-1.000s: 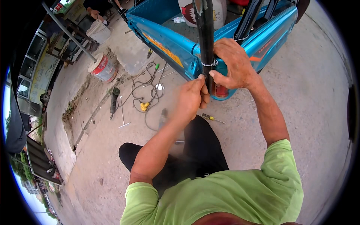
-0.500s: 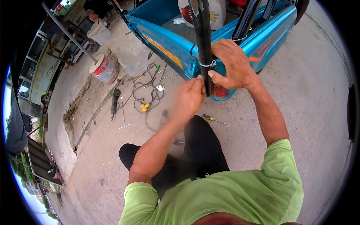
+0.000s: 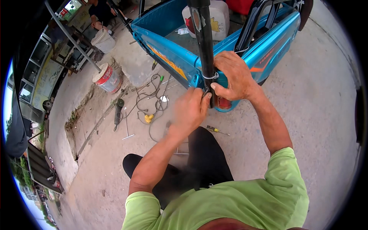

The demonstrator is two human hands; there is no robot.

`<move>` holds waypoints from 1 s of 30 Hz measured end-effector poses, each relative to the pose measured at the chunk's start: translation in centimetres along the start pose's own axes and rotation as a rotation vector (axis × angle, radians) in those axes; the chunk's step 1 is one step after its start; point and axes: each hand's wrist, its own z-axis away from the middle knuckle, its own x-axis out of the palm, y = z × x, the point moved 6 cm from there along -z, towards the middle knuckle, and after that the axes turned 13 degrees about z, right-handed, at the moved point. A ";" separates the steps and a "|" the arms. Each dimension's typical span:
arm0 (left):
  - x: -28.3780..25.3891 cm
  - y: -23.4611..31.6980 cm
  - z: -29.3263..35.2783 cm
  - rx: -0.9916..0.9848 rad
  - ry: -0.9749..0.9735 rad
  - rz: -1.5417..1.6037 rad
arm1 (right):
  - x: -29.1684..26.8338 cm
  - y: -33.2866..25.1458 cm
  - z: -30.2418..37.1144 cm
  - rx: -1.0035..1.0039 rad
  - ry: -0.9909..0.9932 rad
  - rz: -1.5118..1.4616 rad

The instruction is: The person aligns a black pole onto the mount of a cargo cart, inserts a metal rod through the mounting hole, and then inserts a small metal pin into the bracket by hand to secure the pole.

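Observation:
A black metal post (image 3: 205,46) stands at the near corner of a blue cargo bed (image 3: 165,50). Silver wire (image 3: 211,76) is looped round its lower part. My right hand (image 3: 235,76) grips the post from the right, thumb pressed below the wire and fingers behind at the bed's corner. On the left side, my left hand (image 3: 191,107) is closed at the post's lower end, partly blurred. Its fingertips pinch something small and dark that I cannot make out. A red tail light (image 3: 224,102) shows below my right hand.
On the ground lie a yellow-handled screwdriver (image 3: 217,130), an angle grinder (image 3: 119,111), a tangled cable with a yellow plug (image 3: 148,118) and a T-shaped metal tool (image 3: 128,135). A red-and-white bucket (image 3: 108,79) holds a pole. Beyond a white bucket (image 3: 103,41), another person (image 3: 101,13) sits.
The whole view has shifted, so the post and cargo bed sit lower in it. My left hand stays at the post's lower end, its wrist slightly turned. My right hand keeps its grip.

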 end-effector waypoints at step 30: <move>5.4 -3.4 3.5 -1.224 0.022 1.771 | -0.2 -0.7 -0.8 0.016 -0.038 -0.002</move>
